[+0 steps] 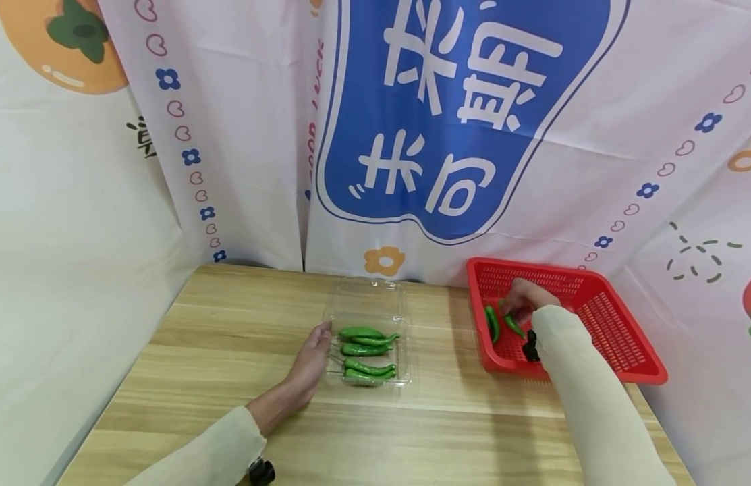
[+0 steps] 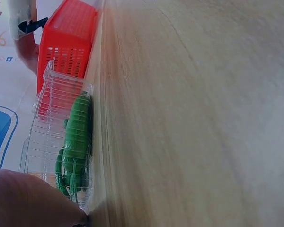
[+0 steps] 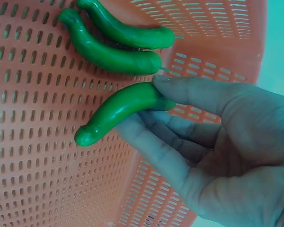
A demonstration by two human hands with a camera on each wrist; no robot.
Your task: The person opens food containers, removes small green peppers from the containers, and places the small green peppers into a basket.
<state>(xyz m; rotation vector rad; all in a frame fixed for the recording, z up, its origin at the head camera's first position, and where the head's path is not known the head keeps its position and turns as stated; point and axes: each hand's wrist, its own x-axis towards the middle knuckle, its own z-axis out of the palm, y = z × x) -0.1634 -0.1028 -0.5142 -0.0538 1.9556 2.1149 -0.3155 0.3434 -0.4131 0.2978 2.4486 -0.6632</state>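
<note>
My right hand (image 1: pixel 527 297) reaches into the red plastic basket (image 1: pixel 639 354) and pinches a green chili pepper (image 3: pixel 118 112) near its stem end between thumb and fingers. Beside that pepper, two more green peppers (image 3: pixel 116 54) lie against each other in the basket. Over on the left, my left hand (image 1: pixel 310 368) rests along the left side of a clear plastic clamshell box (image 1: pixel 405 379), its fingers extended. Several green peppers (image 1: pixel 366 350) lie crosswise inside the box, stems pointing left. The clear lid (image 1: pixel 369 300) is folded back toward the wall.
Everything stands on a light wood-grain table (image 1: pixel 229 351). A printed cloth (image 1: pixel 254 135) hangs behind it, close to the table's back edge. The basket's slotted walls rise at the table's right side, and bare wood lies between box and basket.
</note>
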